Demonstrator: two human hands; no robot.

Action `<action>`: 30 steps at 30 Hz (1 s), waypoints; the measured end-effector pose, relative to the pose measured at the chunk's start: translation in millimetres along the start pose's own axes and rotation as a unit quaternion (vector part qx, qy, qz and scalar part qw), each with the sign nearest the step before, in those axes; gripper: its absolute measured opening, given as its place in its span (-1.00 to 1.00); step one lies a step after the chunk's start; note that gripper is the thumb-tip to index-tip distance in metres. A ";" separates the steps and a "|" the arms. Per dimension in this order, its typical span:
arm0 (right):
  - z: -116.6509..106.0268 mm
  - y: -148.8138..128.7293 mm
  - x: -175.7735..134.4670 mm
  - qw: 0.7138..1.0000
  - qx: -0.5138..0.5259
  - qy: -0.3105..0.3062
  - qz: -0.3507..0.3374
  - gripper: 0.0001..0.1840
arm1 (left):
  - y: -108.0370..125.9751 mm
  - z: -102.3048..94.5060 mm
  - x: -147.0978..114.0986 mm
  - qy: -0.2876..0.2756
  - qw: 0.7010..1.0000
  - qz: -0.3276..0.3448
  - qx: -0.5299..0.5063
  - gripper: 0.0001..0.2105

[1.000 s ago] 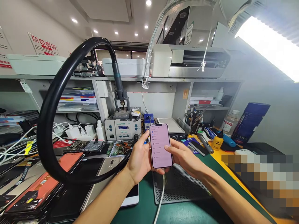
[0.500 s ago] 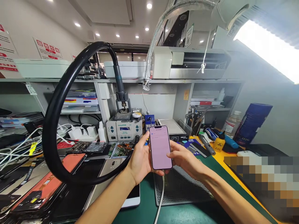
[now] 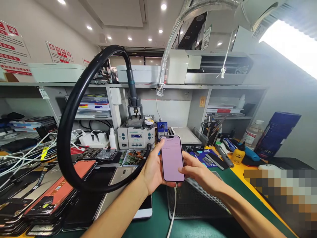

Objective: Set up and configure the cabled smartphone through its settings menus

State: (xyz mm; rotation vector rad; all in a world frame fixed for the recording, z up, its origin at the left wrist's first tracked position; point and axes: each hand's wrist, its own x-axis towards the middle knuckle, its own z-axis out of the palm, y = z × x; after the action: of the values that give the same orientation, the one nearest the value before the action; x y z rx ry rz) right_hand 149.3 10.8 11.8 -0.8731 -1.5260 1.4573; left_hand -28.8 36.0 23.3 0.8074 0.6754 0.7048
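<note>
A smartphone (image 3: 172, 160) with a lit pinkish screen and a notch is held upright, tilted back, above the bench. My left hand (image 3: 153, 167) wraps its left side and underside, thumb along the upper left edge. On the right edge, my right hand (image 3: 198, 172) grips too: the thumb lies over the lower right of the screen, and the other fingers go behind, partly hidden. A white cable (image 3: 174, 208) runs from the phone's bottom edge down toward me. Below the phone lies a dark perforated mat (image 3: 193, 201) on the green work surface (image 3: 159, 211).
A hot-air station (image 3: 136, 137) stands behind, its thick black hose (image 3: 64, 138) looping at left. Several taken-apart phones and a coral panel (image 3: 61, 185) crowd the left. A yellow bottle (image 3: 238, 155) and a knife (image 3: 224, 157) lie right. A bright lamp (image 3: 292, 49) hangs overhead.
My view has turned slightly left, so the scene sits farther right. The text on the phone screen has changed; a small blue icon near its top is gone. Both hands keep their hold.
</note>
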 end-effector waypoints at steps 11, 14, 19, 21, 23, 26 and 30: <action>0.6 -0.2 2.5 0.999 0.025 0.027 -0.002 -0.52 | 0.3 2.0 -3.4 -0.025 1.000 0.006 -0.007 -0.22; -0.2 -0.3 2.9 0.999 0.035 0.034 0.007 -0.58 | 1.3 3.3 -4.1 -0.036 0.999 0.011 -0.011 -0.21; -1.5 1.0 3.8 0.997 0.050 0.054 0.011 -0.61 | 0.8 1.8 -3.0 -0.048 0.998 0.008 -0.032 -0.23; -2.3 2.5 4.2 0.997 0.052 0.056 0.010 -0.63 | 0.1 1.1 -2.8 -0.054 0.998 0.007 -0.034 -0.23; -3.1 4.4 4.8 0.997 0.054 0.055 0.011 -0.63 | -0.4 1.2 -2.9 -0.052 0.998 0.009 -0.034 -0.25; -3.5 6.2 5.7 0.996 0.058 0.064 0.013 -0.63 | -0.7 2.2 -3.3 -0.051 0.998 0.015 -0.032 -0.27; -1.3 4.3 5.8 0.995 0.060 0.079 0.007 -0.65 | -0.9 2.6 -2.7 -0.057 0.998 0.014 -0.035 -0.28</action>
State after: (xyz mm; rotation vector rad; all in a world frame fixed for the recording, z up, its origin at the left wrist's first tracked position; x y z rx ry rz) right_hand 147.7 16.9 8.1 -0.9048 -1.3043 1.4390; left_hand -28.1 32.4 24.6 0.7885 0.5353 0.6994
